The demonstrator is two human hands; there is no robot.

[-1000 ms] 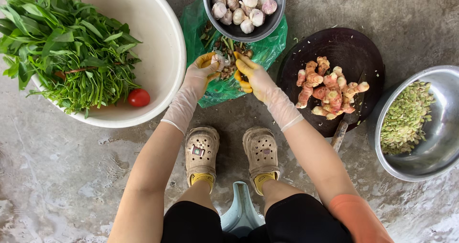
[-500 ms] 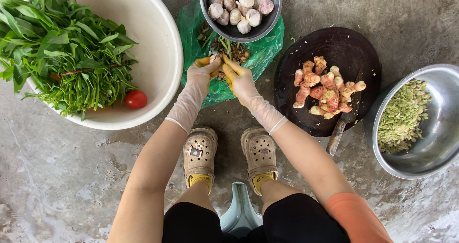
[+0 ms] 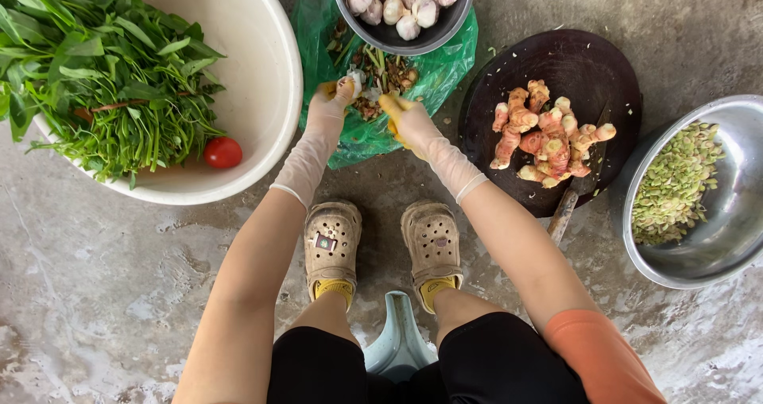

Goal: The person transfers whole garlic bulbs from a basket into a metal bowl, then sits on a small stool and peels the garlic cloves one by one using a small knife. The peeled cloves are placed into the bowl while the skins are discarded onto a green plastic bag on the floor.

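My left hand (image 3: 332, 108), in a pale thin glove, pinches a white garlic piece (image 3: 352, 82) over a green plastic bag (image 3: 362, 130) strewn with peelings (image 3: 388, 71). My right hand (image 3: 407, 120), gloved too, is curled just right of it, with yellow showing at the fingers; what it grips is unclear. A dark metal bowl of garlic bulbs (image 3: 401, 6) stands right beyond both hands.
A big white basin (image 3: 262, 126) with leafy greens (image 3: 95, 70) and a red tomato (image 3: 222, 152) sits left. A dark round board (image 3: 592, 66) carries pink ginger roots (image 3: 544, 134) and a knife (image 3: 566, 209). A steel bowl (image 3: 715, 253) of green bits is right. My feet in clogs (image 3: 381, 245) rest on wet concrete.
The two hands drew close together over the bag half a second ago and have since parted slightly, the right one shifting right.
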